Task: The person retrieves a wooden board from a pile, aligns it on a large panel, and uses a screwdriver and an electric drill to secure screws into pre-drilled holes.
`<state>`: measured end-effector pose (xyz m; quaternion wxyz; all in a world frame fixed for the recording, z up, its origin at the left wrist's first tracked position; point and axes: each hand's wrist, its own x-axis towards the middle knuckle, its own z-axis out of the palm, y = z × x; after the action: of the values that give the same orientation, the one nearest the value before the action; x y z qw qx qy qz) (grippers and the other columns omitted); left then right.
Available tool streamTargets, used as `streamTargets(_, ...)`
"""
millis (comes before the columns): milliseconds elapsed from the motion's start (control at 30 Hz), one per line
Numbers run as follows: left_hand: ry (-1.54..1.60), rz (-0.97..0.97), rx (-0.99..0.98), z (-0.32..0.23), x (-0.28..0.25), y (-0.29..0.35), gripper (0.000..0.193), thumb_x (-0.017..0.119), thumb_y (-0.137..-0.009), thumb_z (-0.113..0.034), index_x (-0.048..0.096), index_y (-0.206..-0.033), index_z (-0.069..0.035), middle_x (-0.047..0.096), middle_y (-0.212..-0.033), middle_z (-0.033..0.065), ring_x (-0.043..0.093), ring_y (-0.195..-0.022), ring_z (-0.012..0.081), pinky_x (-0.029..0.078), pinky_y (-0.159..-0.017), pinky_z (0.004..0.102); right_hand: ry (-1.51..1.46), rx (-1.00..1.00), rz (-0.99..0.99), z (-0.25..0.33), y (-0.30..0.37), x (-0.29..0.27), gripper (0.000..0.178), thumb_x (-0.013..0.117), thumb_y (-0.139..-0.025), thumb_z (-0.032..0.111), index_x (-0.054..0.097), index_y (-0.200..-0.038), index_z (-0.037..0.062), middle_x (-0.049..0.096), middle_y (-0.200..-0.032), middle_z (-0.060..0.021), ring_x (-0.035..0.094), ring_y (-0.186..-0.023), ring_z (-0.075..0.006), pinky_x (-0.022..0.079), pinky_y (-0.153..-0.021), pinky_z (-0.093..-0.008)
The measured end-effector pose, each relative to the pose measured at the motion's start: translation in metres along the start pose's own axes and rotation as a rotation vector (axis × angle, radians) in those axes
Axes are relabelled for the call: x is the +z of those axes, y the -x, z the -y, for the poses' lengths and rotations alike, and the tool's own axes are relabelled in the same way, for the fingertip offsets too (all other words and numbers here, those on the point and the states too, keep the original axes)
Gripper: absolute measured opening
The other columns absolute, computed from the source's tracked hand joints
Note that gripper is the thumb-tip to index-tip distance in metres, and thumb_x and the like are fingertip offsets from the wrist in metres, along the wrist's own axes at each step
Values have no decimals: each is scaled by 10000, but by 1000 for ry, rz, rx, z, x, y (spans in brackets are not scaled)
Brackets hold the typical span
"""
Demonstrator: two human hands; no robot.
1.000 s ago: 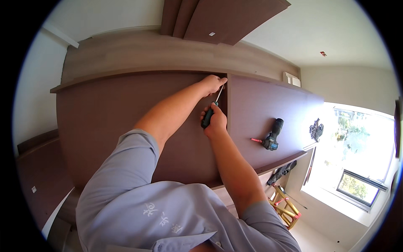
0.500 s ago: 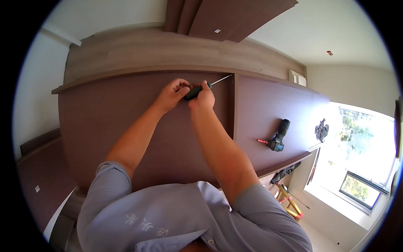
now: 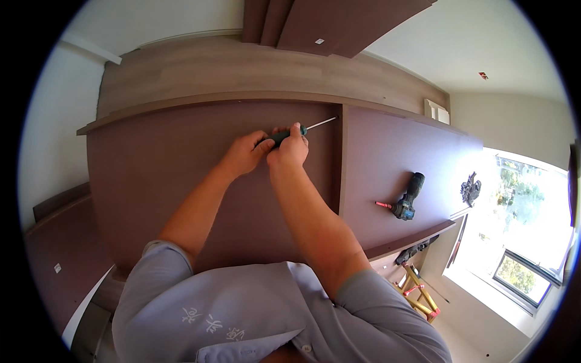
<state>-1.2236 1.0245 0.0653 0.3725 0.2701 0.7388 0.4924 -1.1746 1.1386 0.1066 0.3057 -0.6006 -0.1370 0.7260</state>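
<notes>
Both my hands grip the dark green handle of a screwdriver. My left hand closes round the butt end, and my right hand wraps the handle nearer the shaft. The thin metal shaft points right and slightly away, its tip at the upright divider board close to the far side board. Whether the tip sits in a screw is too small to tell. Beneath my hands lies a broad brown panel, the back of a cabinet frame lying flat.
Right of the divider, a black cordless drill with a red bit lies on the panel, and a dark crumpled bundle sits farther right. Brown boards lean at the far wall. A yellow folding ladder stands near the window.
The whole view has shifted slightly, with the scene sitting a little farther right. Both hands still hold the screwdriver, their grip turned slightly, and its tip stays at the divider.
</notes>
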Motion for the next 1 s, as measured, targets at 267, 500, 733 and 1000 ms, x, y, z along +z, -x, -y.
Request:
streamTargets(267,369,-13,-262,3,-13,-44,466,532,-1089,-475,681,-1003,-42,548,-700,17,494,-633,119,412,-581,294,88,57,38,15,-17,18,441,707,-1011,296,478,-1294,47,604,-1115,-94,613,-925,-239,550,-784,-404)
streamTargets(500,229,138,-228,-1,-30,-75,425,657,-1025,-445,669,-1080,-24,604,-784,15,560,-712,144,458,-644,303,182,89,95,23,-49,13,452,729,-998,257,500,-1332,58,605,-1194,-88,611,-1040,-248,550,-867,-409)
streamTargets(733,-381,-226,466,15,1,-29,423,821,-875,-256,674,-1228,-73,701,-1080,91,685,-1018,291,557,-845,409,-106,176,162,32,-39,-1,339,481,-1100,368,518,-1238,61,595,-1012,-78,598,-939,-269,493,-944,-478)
streamTargets(1000,-41,-247,272,-2,2,-9,360,788,-896,-146,671,-1232,-87,659,-977,62,636,-884,205,538,-781,353,-232,142,210,30,-51,11,486,462,-1079,569,485,-912,113,401,-697,-16,423,-639,-186,447,-673,-418)
